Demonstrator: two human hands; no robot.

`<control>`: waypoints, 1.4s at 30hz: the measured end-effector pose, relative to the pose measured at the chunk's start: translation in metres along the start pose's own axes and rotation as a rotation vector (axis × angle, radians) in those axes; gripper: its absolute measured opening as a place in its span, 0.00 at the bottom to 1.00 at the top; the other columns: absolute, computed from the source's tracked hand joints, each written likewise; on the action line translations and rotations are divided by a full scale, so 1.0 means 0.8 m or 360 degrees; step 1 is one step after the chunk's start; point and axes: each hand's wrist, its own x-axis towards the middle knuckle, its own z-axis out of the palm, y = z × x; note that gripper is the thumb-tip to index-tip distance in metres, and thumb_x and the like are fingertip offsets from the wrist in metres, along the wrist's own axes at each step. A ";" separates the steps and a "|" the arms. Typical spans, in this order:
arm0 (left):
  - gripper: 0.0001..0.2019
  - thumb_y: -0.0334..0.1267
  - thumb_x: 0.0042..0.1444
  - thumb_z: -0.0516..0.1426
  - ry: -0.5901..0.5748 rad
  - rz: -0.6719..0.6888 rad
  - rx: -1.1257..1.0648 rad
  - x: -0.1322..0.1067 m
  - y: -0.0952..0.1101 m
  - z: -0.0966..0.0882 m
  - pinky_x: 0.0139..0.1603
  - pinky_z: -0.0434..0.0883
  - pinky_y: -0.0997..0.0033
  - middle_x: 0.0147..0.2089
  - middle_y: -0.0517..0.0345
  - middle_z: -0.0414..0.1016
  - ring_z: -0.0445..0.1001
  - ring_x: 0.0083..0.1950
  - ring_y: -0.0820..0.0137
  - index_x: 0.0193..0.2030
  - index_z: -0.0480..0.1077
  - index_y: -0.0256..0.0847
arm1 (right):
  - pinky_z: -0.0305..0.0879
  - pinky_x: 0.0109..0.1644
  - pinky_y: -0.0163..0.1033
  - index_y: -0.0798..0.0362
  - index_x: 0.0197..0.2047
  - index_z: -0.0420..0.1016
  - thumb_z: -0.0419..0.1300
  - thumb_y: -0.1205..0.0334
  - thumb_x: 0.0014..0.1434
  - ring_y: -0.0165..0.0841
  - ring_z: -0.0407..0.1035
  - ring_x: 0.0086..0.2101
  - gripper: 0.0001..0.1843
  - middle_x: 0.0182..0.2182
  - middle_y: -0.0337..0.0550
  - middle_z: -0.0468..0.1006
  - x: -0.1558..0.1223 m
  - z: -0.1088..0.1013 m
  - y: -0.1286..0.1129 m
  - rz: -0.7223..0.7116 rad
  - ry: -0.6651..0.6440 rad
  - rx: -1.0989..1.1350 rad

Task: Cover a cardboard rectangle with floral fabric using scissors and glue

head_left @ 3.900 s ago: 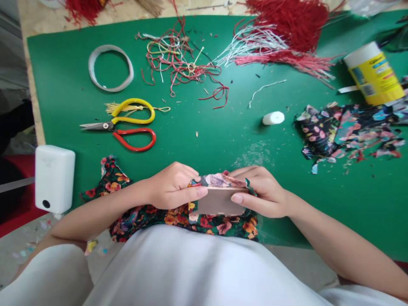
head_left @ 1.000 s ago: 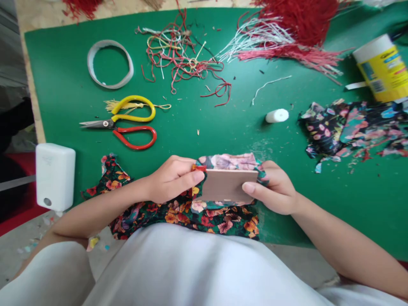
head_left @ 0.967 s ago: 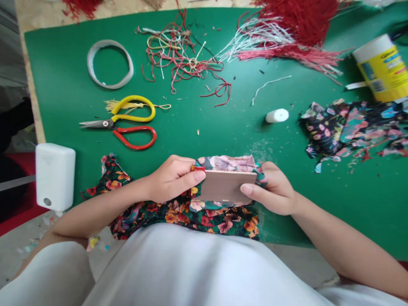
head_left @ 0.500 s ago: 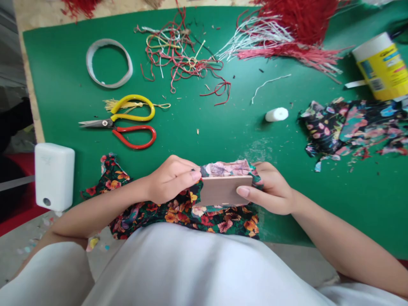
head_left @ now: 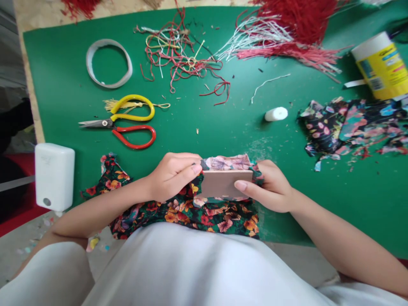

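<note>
A small tan card (head_left: 223,183) is held upright near the front edge of the green mat (head_left: 204,119), with floral cloth (head_left: 223,162) folded over its top edge. My left hand (head_left: 172,176) is closed, pinching the cloth at the card's left corner. My right hand (head_left: 270,187) grips the card's right end, thumb pressed on its face. More of the dark floral cloth (head_left: 178,212) lies beneath, spreading left along the mat's edge.
Scissors with yellow and red handles (head_left: 127,123) lie to the left, beside a white tape ring (head_left: 108,63). Tangled red and white cords (head_left: 188,59) and red tassels (head_left: 296,25) are at the back. A white cylinder (head_left: 276,114), floral scraps (head_left: 350,127), a yellow glue bottle (head_left: 379,66) and a white box (head_left: 54,176) surround.
The card has tilted and shifted slightly between my hands; my left fingers moved up to the cloth's top-left corner and my right thumb slid left across the card.
</note>
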 end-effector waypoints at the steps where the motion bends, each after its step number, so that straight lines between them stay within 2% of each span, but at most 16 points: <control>1: 0.17 0.37 0.67 0.47 0.0015 -0.0056 0.0006 0.000 0.001 0.000 0.34 0.66 0.78 0.30 0.57 0.74 0.69 0.31 0.76 0.28 0.67 0.37 | 0.50 0.20 0.30 0.51 0.30 0.66 0.55 0.61 0.65 0.22 0.53 0.17 0.10 0.17 0.29 0.61 0.000 0.000 0.001 -0.0020 -0.0002 -0.0005; 3: 0.14 0.39 0.67 0.48 0.0010 -0.0183 -0.0006 0.001 0.003 -0.001 0.38 0.68 0.79 0.37 0.55 0.79 0.73 0.36 0.75 0.38 0.73 0.36 | 0.51 0.20 0.29 0.51 0.34 0.68 0.56 0.63 0.64 0.22 0.53 0.17 0.06 0.17 0.29 0.61 0.000 0.000 0.002 -0.0043 -0.0033 0.0001; 4: 0.15 0.40 0.67 0.48 0.0003 -0.0237 -0.0012 0.002 0.004 -0.001 0.38 0.68 0.80 0.37 0.55 0.79 0.74 0.36 0.76 0.40 0.74 0.36 | 0.51 0.20 0.28 0.51 0.36 0.69 0.56 0.64 0.64 0.22 0.53 0.17 0.04 0.18 0.29 0.61 0.001 0.000 0.002 -0.0041 -0.0056 0.0009; 7: 0.19 0.44 0.67 0.48 -0.0019 -0.0343 -0.0025 0.002 0.006 -0.003 0.32 0.65 0.81 0.30 0.59 0.76 0.70 0.30 0.77 0.38 0.76 0.34 | 0.50 0.19 0.28 0.51 0.40 0.71 0.57 0.66 0.63 0.21 0.52 0.17 0.03 0.18 0.28 0.61 0.001 -0.001 0.001 -0.0051 -0.0063 0.0034; 10: 0.20 0.44 0.67 0.48 -0.0003 -0.0367 -0.0072 0.003 0.006 -0.003 0.30 0.63 0.82 0.30 0.59 0.75 0.69 0.29 0.78 0.38 0.77 0.33 | 0.51 0.20 0.28 0.51 0.41 0.71 0.57 0.67 0.63 0.21 0.52 0.17 0.04 0.19 0.29 0.63 -0.001 -0.002 0.003 -0.0063 -0.0062 0.0057; 13: 0.19 0.44 0.67 0.50 0.0017 -0.0381 -0.0101 0.003 0.006 -0.003 0.29 0.63 0.82 0.30 0.60 0.76 0.68 0.29 0.78 0.39 0.77 0.34 | 0.51 0.20 0.29 0.50 0.42 0.71 0.55 0.61 0.65 0.22 0.54 0.17 0.05 0.19 0.30 0.65 -0.003 -0.003 0.004 -0.0021 -0.0048 0.0092; 17: 0.19 0.48 0.66 0.51 0.0011 -0.0457 -0.0097 0.000 0.005 -0.003 0.27 0.63 0.80 0.27 0.60 0.74 0.67 0.26 0.78 0.40 0.77 0.36 | 0.50 0.19 0.32 0.48 0.38 0.68 0.52 0.50 0.67 0.24 0.56 0.17 0.12 0.19 0.32 0.67 -0.002 -0.003 -0.002 0.0239 0.0039 0.0135; 21: 0.22 0.54 0.65 0.50 0.0079 -0.0489 -0.0343 -0.003 0.002 -0.001 0.31 0.69 0.78 0.41 0.54 0.79 0.76 0.36 0.73 0.51 0.73 0.40 | 0.52 0.20 0.33 0.48 0.33 0.68 0.55 0.49 0.65 0.26 0.58 0.19 0.14 0.20 0.34 0.66 0.001 0.000 -0.009 0.0443 0.0184 0.0152; 24: 0.24 0.55 0.66 0.46 0.0212 -0.0387 -0.0530 -0.005 -0.006 0.005 0.37 0.75 0.75 0.50 0.50 0.78 0.79 0.44 0.69 0.59 0.65 0.42 | 0.55 0.21 0.33 0.47 0.34 0.68 0.58 0.49 0.63 0.26 0.58 0.21 0.12 0.23 0.35 0.65 0.001 0.005 -0.007 0.0498 0.0395 0.0320; 25: 0.23 0.53 0.67 0.46 0.0276 -0.0332 -0.0482 -0.006 -0.010 0.006 0.41 0.76 0.73 0.53 0.49 0.77 0.79 0.47 0.68 0.60 0.63 0.42 | 0.55 0.21 0.33 0.46 0.36 0.68 0.60 0.49 0.63 0.26 0.58 0.21 0.11 0.24 0.34 0.65 0.000 0.007 -0.005 0.0513 0.0460 0.0391; 27: 0.22 0.50 0.65 0.50 0.0521 -0.0149 -0.0186 -0.007 -0.018 0.009 0.50 0.76 0.68 0.61 0.48 0.71 0.75 0.57 0.64 0.62 0.61 0.44 | 0.57 0.20 0.32 0.45 0.40 0.66 0.62 0.52 0.62 0.25 0.58 0.20 0.09 0.24 0.33 0.64 0.000 0.010 -0.002 0.0542 0.0513 0.0522; 30: 0.22 0.46 0.66 0.49 0.0585 -0.0001 0.0195 -0.008 -0.022 0.007 0.59 0.73 0.61 0.67 0.44 0.63 0.67 0.66 0.60 0.64 0.58 0.44 | 0.65 0.21 0.31 0.43 0.45 0.62 0.62 0.58 0.62 0.25 0.67 0.21 0.13 0.27 0.31 0.68 0.000 0.014 -0.001 0.0528 0.0438 0.0647; 33: 0.19 0.43 0.65 0.50 0.0508 0.0076 0.0527 -0.006 -0.017 0.003 0.63 0.69 0.57 0.66 0.42 0.64 0.66 0.67 0.60 0.60 0.63 0.41 | 0.71 0.24 0.31 0.43 0.46 0.59 0.61 0.61 0.62 0.26 0.73 0.23 0.14 0.30 0.32 0.72 -0.002 0.015 -0.003 0.0442 0.0344 0.0630; 38: 0.22 0.41 0.61 0.54 0.0311 0.0261 0.0914 -0.003 -0.011 0.004 0.67 0.63 0.48 0.64 0.41 0.67 0.63 0.68 0.56 0.62 0.62 0.39 | 0.65 0.19 0.30 0.44 0.48 0.61 0.58 0.67 0.63 0.26 0.72 0.20 0.13 0.26 0.32 0.75 -0.012 0.014 -0.001 0.0207 0.0211 0.0399; 40: 0.24 0.42 0.61 0.54 0.0217 0.0262 0.1052 -0.004 -0.012 0.007 0.67 0.61 0.47 0.66 0.40 0.66 0.60 0.71 0.54 0.63 0.62 0.39 | 0.62 0.19 0.32 0.45 0.47 0.62 0.58 0.69 0.62 0.26 0.68 0.18 0.14 0.22 0.31 0.73 -0.014 0.013 0.002 0.0001 0.0274 0.0230; 42: 0.24 0.42 0.61 0.54 0.0142 0.0242 0.1182 -0.006 -0.014 0.010 0.67 0.60 0.48 0.67 0.39 0.64 0.57 0.72 0.52 0.63 0.62 0.38 | 0.61 0.20 0.34 0.46 0.45 0.64 0.59 0.70 0.59 0.27 0.64 0.18 0.13 0.21 0.31 0.70 -0.013 0.012 0.006 -0.0202 0.0474 0.0030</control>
